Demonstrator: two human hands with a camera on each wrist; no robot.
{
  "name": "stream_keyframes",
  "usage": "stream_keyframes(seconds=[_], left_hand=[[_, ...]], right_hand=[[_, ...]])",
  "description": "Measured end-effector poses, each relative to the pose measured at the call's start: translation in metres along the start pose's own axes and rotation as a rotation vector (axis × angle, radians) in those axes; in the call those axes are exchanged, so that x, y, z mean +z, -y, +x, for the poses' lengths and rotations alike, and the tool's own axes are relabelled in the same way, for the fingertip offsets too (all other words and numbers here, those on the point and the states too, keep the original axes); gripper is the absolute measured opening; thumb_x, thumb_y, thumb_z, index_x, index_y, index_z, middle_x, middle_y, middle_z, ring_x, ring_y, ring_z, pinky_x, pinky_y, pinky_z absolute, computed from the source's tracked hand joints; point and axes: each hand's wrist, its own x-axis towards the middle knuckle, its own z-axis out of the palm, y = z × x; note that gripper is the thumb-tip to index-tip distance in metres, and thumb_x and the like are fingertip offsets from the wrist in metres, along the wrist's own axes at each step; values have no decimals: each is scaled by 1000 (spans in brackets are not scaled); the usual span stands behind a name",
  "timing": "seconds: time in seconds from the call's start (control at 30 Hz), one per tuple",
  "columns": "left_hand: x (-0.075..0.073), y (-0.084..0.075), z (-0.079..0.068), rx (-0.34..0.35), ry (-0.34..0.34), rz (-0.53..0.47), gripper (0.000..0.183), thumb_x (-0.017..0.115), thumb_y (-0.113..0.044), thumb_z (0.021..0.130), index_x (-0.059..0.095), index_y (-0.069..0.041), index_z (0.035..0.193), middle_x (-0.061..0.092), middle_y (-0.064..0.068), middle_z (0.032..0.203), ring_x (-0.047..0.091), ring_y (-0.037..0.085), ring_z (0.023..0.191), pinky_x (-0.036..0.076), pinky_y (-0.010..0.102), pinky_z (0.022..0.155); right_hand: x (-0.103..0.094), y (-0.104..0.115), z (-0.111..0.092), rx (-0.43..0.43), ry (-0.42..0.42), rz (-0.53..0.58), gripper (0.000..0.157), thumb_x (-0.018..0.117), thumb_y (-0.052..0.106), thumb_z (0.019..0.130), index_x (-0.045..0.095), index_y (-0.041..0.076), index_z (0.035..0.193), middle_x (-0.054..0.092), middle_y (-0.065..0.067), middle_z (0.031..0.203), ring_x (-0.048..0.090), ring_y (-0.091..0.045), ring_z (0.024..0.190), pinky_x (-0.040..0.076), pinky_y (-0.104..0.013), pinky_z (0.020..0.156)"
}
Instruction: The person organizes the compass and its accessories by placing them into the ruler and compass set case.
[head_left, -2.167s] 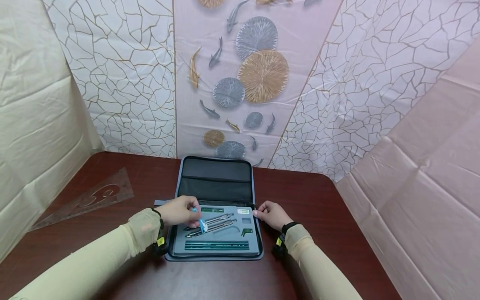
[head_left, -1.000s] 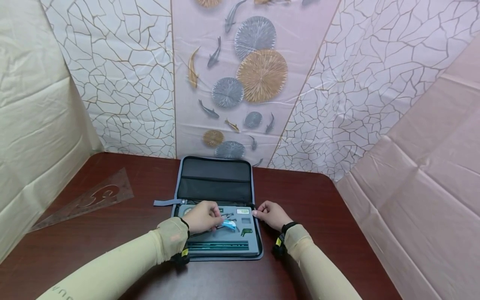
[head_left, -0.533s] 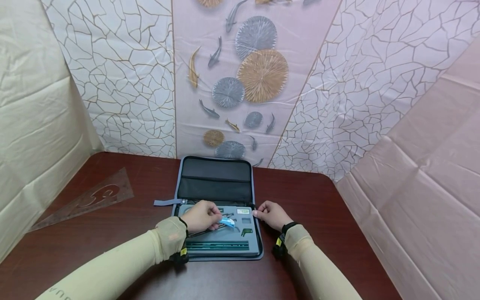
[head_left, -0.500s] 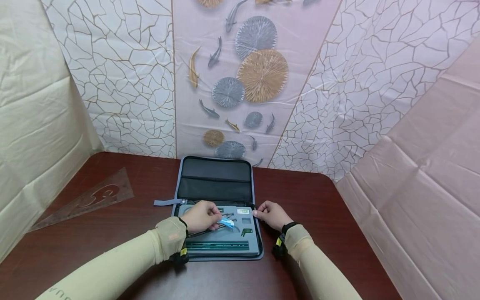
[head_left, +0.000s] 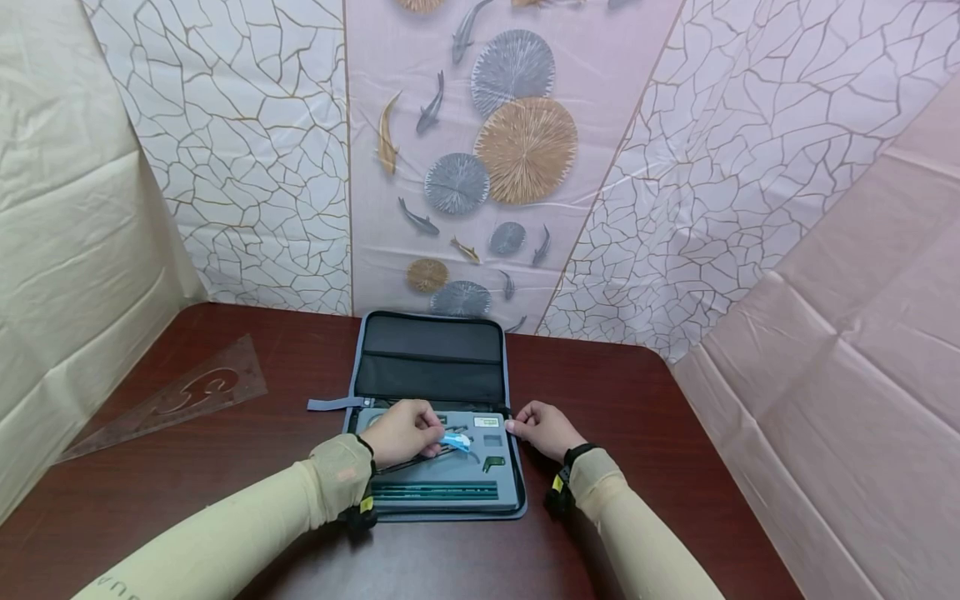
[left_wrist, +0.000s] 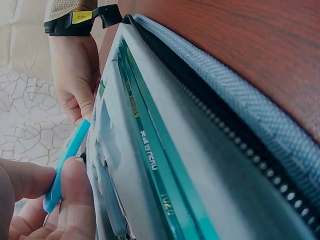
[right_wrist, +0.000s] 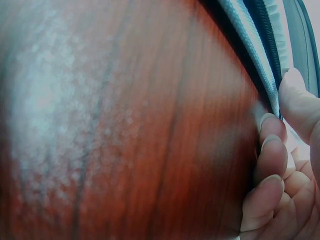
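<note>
A zippered drawing-instrument case (head_left: 430, 381) lies unfolded on the table, its grey foam tray (head_left: 420, 506) towards me. Over the tray's middle, my left hand (head_left: 405, 433) pinches a small, flat blue-and-white piece (head_left: 456, 442) between thumb and fingers. The left wrist view shows this blue piece (left_wrist: 65, 167) edge-on; its kind I cannot tell. Beneath that hand, metal compasses are partly hidden. Green pencils (head_left: 435, 491) lie in the front slot. At the case's right edge, my right hand (head_left: 546, 429) pinches the rim, thumb on top and fingers below in the right wrist view.
A clear set square (head_left: 176, 398) lies on the table at left. In the tray are a white eraser (head_left: 486, 422), a square recess (head_left: 491, 442) and a green part (head_left: 492, 463). A strap (head_left: 335, 404) sticks out left. Patterned cloth walls (head_left: 300, 167) surround the table.
My left hand has moved right across the tray with the blue-and-white piece, then stayed almost still while the piece tilted slightly. The right hand keeps its hold on the case's edge.
</note>
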Motion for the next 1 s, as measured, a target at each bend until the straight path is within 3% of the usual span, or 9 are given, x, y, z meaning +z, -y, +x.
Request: stream_keyframes(seconds=[0.7, 0.93, 1.0], left_hand=[[1, -1, -1, 0, 35, -9, 5, 61, -4, 94, 64, -4, 98, 63, 8, 84, 67, 17, 76, 56, 31, 68], [9, 2, -2, 75, -3, 238, 10, 73, -10, 85, 68, -17, 91, 61, -4, 83, 53, 14, 70, 44, 30, 62], [12, 2, -2, 117, -17, 300, 11, 74, -10, 84, 67, -17, 88, 61, -6, 83, 52, 13, 71, 46, 31, 64]], right_hand=[[1, 2, -1, -4, -8, 4, 27, 70, 38, 89, 61, 12, 91, 55, -3, 70, 48, -18, 62, 37, -29, 56], [0, 2, -1, 1, -5, -1, 27, 70, 38, 89, 61, 13, 91, 55, -3, 70, 49, -17, 63, 38, -29, 57], [0, 1, -1, 2, -3, -1, 27, 70, 39, 89, 61, 13, 91, 55, -3, 70, 49, -18, 63, 38, -29, 57]])
